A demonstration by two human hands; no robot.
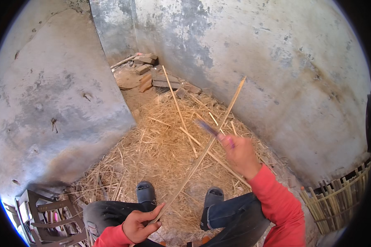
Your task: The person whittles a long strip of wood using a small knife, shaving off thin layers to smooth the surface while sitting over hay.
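Note:
My left hand (139, 227) is closed on the near end of a long bamboo strip (184, 178), thumb and fingers pinching it above my left knee. The strip slants up and away to the right, its far end in front of the wall. My right hand (240, 155) is wrapped round the handle of a knife (206, 126). Its dark blade, smeared by motion, points to the far left and lies against or just beside the strip; whether they touch I cannot tell.
Shavings (152, 140) cover the floor, with several loose strips (175, 101) on them. Bricks (143, 68) lie in the far corner. Worn walls (284, 90) rise on both sides. A dark plastic chair (55, 214) is at lower left, a slatted basket (338, 197) at lower right.

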